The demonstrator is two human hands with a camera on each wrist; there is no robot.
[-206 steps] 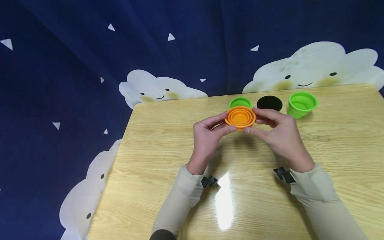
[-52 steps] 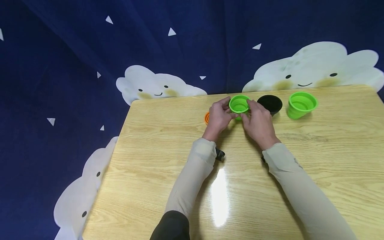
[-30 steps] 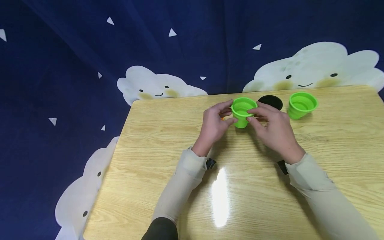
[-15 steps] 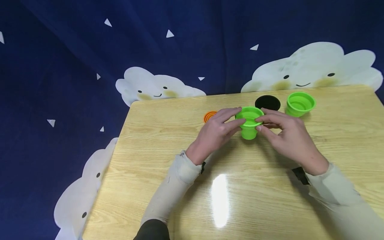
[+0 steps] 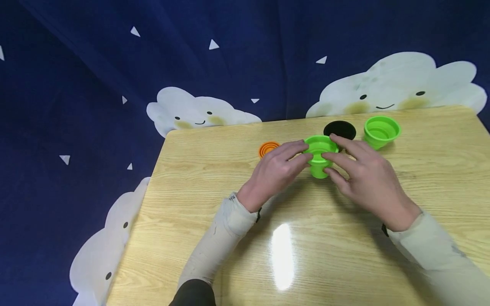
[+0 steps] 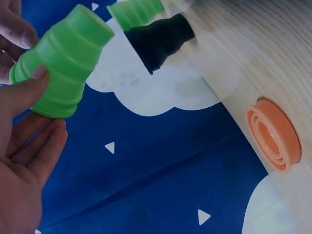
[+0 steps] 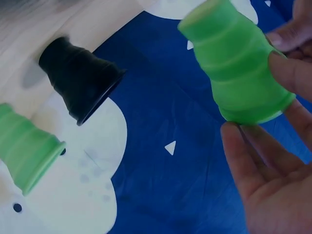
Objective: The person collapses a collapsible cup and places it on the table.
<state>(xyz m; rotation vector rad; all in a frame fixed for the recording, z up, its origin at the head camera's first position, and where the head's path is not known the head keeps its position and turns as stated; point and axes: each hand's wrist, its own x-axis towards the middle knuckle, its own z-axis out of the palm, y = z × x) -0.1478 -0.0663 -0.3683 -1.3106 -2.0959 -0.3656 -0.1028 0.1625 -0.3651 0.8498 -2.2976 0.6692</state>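
Both hands hold a green collapsible cup (image 5: 318,171), rim up and fully extended, in front of the black cup. My left hand (image 5: 275,172) grips it from the left, fingers over the rim; in the left wrist view its thumb presses the ribbed wall of the cup (image 6: 63,63). From the right, my right hand (image 5: 371,182) pinches the cup, with fingers spread at the rim and thumb against the side. An orange collapsible cup (image 5: 269,149), folded flat, lies just beyond the left hand, which partly covers it.
A black collapsible cup (image 5: 340,128) stands extended behind the held cup, its lower part hidden. To its right stands a second green collapsible cup (image 5: 382,131), also extended. The wooden table (image 5: 183,204) ends at a dark blue curtain (image 5: 237,76) with clouds.
The orange cup, earlier held folded in both hands, now lies on the table at left. The green cup was lifted from its spot and brought nearer and rightward; lately the right fingers spread.
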